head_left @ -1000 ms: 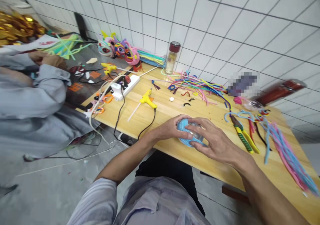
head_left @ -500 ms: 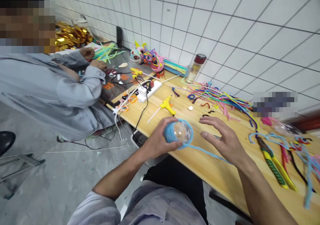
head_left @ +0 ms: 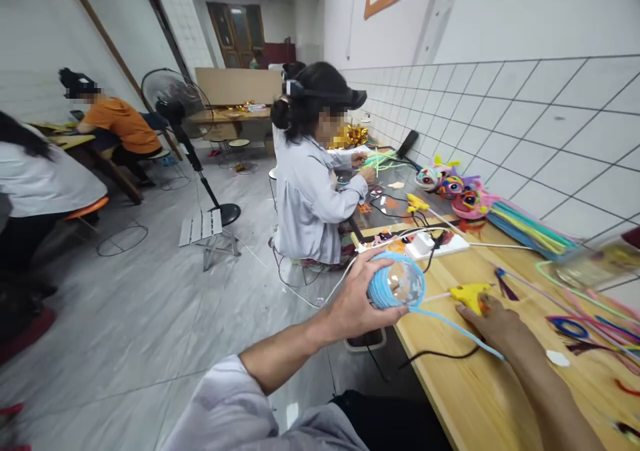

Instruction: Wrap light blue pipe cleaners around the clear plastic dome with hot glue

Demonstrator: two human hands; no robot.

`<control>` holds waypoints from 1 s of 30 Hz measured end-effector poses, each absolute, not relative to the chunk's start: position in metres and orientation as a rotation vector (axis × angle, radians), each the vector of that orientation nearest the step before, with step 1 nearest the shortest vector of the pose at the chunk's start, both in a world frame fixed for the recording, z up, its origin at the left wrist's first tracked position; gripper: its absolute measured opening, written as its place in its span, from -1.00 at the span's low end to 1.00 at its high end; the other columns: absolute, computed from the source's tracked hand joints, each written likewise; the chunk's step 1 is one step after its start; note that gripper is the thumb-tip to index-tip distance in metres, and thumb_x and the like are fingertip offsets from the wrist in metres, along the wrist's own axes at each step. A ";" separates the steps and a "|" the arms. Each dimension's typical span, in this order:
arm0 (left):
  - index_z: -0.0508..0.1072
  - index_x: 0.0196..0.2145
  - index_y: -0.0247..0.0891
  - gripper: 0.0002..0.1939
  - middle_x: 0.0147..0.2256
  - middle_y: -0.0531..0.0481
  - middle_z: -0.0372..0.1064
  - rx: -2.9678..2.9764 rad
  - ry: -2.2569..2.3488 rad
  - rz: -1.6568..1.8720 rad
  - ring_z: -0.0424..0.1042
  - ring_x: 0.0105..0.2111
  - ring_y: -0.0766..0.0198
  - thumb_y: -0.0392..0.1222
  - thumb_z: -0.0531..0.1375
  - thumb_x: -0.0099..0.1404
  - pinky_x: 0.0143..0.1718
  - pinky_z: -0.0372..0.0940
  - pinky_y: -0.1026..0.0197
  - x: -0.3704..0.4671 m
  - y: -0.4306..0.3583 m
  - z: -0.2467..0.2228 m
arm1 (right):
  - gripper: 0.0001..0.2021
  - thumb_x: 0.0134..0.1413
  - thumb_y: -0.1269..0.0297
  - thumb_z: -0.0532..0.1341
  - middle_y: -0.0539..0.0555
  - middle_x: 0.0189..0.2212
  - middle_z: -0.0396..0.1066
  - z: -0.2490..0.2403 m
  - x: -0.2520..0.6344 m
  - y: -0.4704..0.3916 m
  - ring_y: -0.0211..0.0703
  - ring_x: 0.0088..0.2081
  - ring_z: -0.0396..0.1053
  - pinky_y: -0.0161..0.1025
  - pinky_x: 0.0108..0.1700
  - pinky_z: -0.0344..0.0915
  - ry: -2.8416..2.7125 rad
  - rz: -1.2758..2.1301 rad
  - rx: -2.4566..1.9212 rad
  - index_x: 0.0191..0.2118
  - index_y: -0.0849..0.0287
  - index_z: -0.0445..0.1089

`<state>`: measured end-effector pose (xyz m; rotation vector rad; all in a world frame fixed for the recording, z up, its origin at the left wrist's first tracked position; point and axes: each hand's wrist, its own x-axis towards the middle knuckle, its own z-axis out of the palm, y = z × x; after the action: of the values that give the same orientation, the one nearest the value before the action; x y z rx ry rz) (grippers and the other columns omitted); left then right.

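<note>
My left hand (head_left: 365, 301) is closed around a clear plastic ball (head_left: 401, 283), holding it above the table's front edge. Coils of light blue pipe cleaner (head_left: 381, 289) wrap the ball's near side, and a loose length trails off to the right. On the tabletop, my right hand (head_left: 495, 324) has its fingers on a yellow glue gun (head_left: 466, 295) lying on its side. Part of the glue gun's handle is hidden under those fingers. A pale glue stick points from it toward the ball.
Behind the ball sits a white power strip (head_left: 445, 244) with cables. Decorated animal heads (head_left: 470, 201) and bundled pipe cleaners (head_left: 530, 227) line the wall. A glass bottle (head_left: 600, 264) stands at right. A co-worker (head_left: 313, 184) sits at the table's far end; a fan (head_left: 183, 131) stands behind.
The view has swung left and up toward the room. My right hand has gone from open beside the ball to the glue gun. The ball stays in my left hand.
</note>
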<state>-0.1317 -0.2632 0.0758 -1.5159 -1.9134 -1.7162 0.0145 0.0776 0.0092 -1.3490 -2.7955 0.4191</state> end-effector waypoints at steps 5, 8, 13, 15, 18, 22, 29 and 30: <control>0.25 0.31 -0.09 -0.16 0.36 -0.30 0.21 -1.418 -1.831 -1.680 0.30 0.40 -0.17 0.00 0.50 0.18 0.39 0.29 -0.35 -0.131 -0.242 0.088 | -0.29 0.24 -0.06 0.11 0.54 0.18 0.53 0.028 0.018 0.057 0.44 0.20 0.53 0.20 0.21 0.45 -2.831 0.522 -1.424 0.32 0.39 0.37; 0.25 0.31 -0.09 -0.19 0.35 -0.28 0.22 -1.303 -1.733 -1.702 0.29 0.40 -0.14 -0.02 0.49 0.21 0.41 0.25 -0.32 -0.134 -0.217 0.102 | -0.38 0.22 -0.06 0.14 0.49 0.17 0.55 0.030 0.061 0.046 0.45 0.22 0.51 0.24 0.26 0.41 -2.636 0.679 -1.232 0.22 0.29 0.42; 0.19 0.33 -0.09 -0.19 0.38 -0.28 0.19 -1.288 -1.592 -1.727 0.22 0.44 -0.11 0.09 0.44 0.28 0.46 0.17 -0.26 -0.115 -0.145 0.123 | -0.48 0.26 -0.13 0.23 0.24 0.17 0.55 0.029 0.190 -0.007 0.25 0.20 0.52 0.13 0.19 0.48 -2.101 0.939 -0.978 0.22 0.01 0.36; 0.18 0.34 -0.09 -0.19 0.37 -0.28 0.20 -1.385 -1.526 -1.751 0.22 0.45 -0.10 0.13 0.43 0.30 0.47 0.14 -0.24 -0.091 -0.102 0.121 | -0.56 0.26 -0.06 0.28 0.14 -0.03 0.59 0.034 0.230 -0.037 0.10 -0.03 0.58 0.00 0.01 0.54 -1.924 0.895 -0.923 0.15 -0.01 0.39; 0.20 0.33 -0.12 -0.20 0.37 -0.30 0.21 -1.629 -1.486 -1.815 0.23 0.44 -0.08 0.11 0.44 0.29 0.46 0.16 -0.23 -0.040 -0.034 0.105 | -0.65 0.25 0.02 0.33 0.00 -0.32 0.47 0.045 0.260 -0.063 -0.07 -0.33 0.47 -0.09 -0.21 0.50 -1.747 0.706 -1.039 0.06 0.04 0.44; 0.24 0.29 -0.16 -0.20 0.35 -0.36 0.23 -1.927 -1.499 -1.837 0.23 0.42 -0.15 0.07 0.46 0.24 0.45 0.15 -0.29 0.016 0.022 0.066 | -0.71 0.29 0.02 0.30 -0.01 -0.35 0.45 0.057 0.273 -0.059 -0.07 -0.31 0.45 -0.09 -0.20 0.46 -1.692 0.747 -1.037 0.01 0.04 0.46; 0.26 0.31 -0.15 -0.24 0.32 -0.31 0.26 -2.263 -1.455 -1.582 0.30 0.38 -0.10 0.09 0.43 0.30 0.39 0.25 -0.25 0.009 0.020 0.016 | -0.70 0.30 -0.05 0.30 0.00 -0.32 0.48 0.033 0.283 -0.039 -0.12 -0.33 0.42 -0.17 -0.29 0.43 -1.624 1.176 -1.053 -0.06 0.05 0.44; 0.25 0.32 -0.14 -0.24 0.31 -0.30 0.26 -2.277 -1.460 -1.569 0.30 0.38 -0.09 0.10 0.43 0.30 0.39 0.25 -0.26 0.006 0.018 0.014 | -0.69 0.30 -0.05 0.30 0.03 -0.29 0.51 0.030 0.283 -0.038 -0.09 -0.29 0.45 -0.14 -0.25 0.45 -1.629 1.202 -1.054 -0.04 0.05 0.46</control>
<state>0.0058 0.0179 0.0141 -2.2769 -1.4597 -1.5693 0.2833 -0.0381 0.0297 -1.0538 -1.6286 1.2020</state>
